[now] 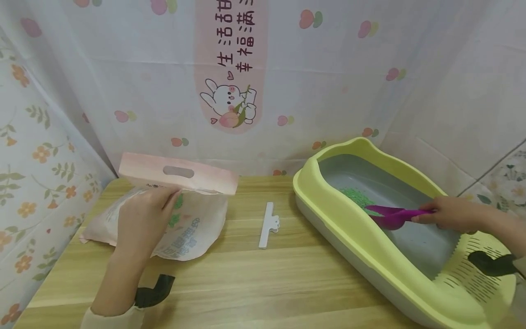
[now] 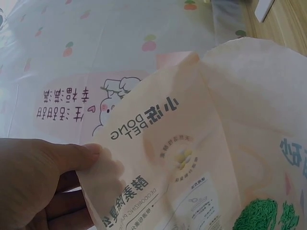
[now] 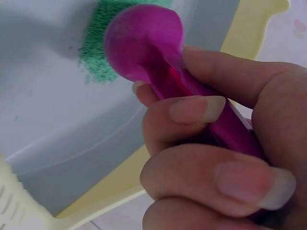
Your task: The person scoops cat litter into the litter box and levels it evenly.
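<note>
The right hand point(image 1: 458, 212) grasps a purple scoop point(image 1: 392, 220) by its handle, over the litter tray point(image 1: 314, 183); the left hand point(image 1: 141, 219) pinches the bag point(image 1: 193, 235) just below its oval slot. The scoop looks light, stiff and smooth, so it could twist in slack fingers; the narrow grooved handle suits a firm wrap. Toward the far left corner of the table point(image 1: 246, 283), the bag looks thin and soft, likely heavy only low down; the slotted top seems the best hold.

The litter tray runs along the table's right edge, its slotted platform point(image 1: 485, 249) at the near end, green pellets point(image 1: 356, 197) heaped toward the far end. Green shows at the scoop's lip; how full it is, I cannot tell. Green patches on the bag may be print or contents.
</note>
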`<state>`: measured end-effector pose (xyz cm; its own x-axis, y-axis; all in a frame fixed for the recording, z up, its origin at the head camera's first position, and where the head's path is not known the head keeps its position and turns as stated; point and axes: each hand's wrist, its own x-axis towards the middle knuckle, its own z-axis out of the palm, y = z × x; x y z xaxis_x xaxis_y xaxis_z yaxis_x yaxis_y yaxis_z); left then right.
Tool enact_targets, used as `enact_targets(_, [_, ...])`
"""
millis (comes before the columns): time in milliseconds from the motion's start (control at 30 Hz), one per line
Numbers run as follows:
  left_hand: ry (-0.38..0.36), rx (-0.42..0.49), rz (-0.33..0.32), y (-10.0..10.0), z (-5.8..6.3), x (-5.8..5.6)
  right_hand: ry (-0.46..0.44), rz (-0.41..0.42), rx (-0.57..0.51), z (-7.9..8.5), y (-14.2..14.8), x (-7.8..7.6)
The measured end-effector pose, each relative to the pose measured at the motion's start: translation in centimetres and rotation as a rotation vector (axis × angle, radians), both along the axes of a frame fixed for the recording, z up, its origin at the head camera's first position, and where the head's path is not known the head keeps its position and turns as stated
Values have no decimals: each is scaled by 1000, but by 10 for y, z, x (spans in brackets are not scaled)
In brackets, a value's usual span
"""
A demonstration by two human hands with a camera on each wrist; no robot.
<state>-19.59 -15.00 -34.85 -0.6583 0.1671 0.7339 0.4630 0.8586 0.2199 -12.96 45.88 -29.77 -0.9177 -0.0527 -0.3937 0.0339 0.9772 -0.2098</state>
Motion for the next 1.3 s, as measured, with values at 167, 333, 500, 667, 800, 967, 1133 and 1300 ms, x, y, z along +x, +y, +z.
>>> enact_targets(167, [-2,-2,7,-1,-1,0,-17,21,-14,9,-6,-12])
enact_targets(333, [-3,6,1,0,-1,-1,-32,41,-2,18,-8,-24])
enact_targets(500, [-14,4,1,2,0,-1,-89,26,-56,27,-8,-30])
enact_targets(667, [-30,2,11,2,1,-1,-108,37,-20,33,-12,-36])
enact_targets(800, [-31,6,16,1,1,0,-105,46,15,37,-15,-43])
enact_targets(967, [-13,5,10,1,1,0,-129,27,19,44,-15,-45])
enact_targets(1133, [-7,-4,8,0,1,-1,-164,16,4,51,-15,-46])
enact_targets(1300, [-11,-6,9,0,1,-1,-246,-30,-32,61,-16,-46])
